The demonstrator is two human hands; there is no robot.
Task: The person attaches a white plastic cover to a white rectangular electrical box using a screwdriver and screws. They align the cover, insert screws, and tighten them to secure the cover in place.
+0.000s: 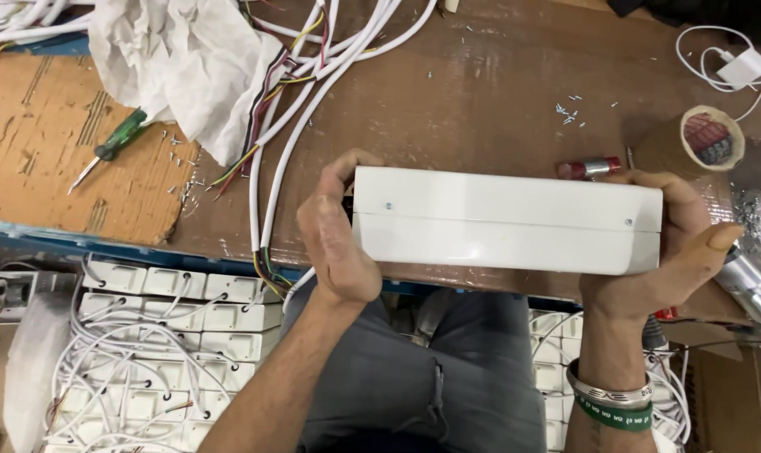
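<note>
Head view: the left hand [334, 239] grasps the left end of a long white box [506, 220], fingers curled over its top corner; the right hand [678, 252] grips the right end, thumb out. The box lies between both palms over the table [481, 101]. Just beyond the right fingers are a red tube [588, 168] and a tape roll [701, 138]; white cables [301, 117] run past the left fingers.

Worn brown wooden workbench [481, 92], surface scratched, glossy under even overhead light. Blue-painted front edge [78, 231] along bench. Torn corrugated cardboard sheet [53, 134] on left end. Small metal screws [569, 109] scattered on bench top. Below bench, floor area holds stacked white plastic housings [187, 306] tangled in thin white cables [112, 361]. Brown cardboard box [732, 394] at lower right. Walls, windows out of view.
</note>
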